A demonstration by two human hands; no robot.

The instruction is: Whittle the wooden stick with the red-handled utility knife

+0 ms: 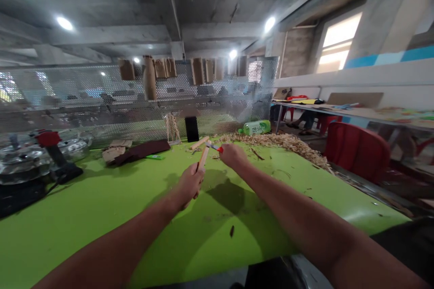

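My left hand (190,183) is wrapped around the lower part of a slim wooden stick (204,157), which slants up and away over the table. A utility knife (217,147) with a red-orange handle sits in the closed fingers of my right hand (233,156). Its blade reaches left to the upper end of the stick, at or very near the wood; I cannot tell whether it is cutting in. Just behind the stick's tip lies another pale piece of wood (200,142). The right hand covers most of the knife's handle.
Wood shavings (288,143) are heaped along the back right edge of the green table (111,216). A green bottle (257,127) lies behind them. Further left are a black phone-like slab (191,129), dark brown sheets (142,151) and a red-and-black power drill (56,156). A red chair (356,151) stands right.
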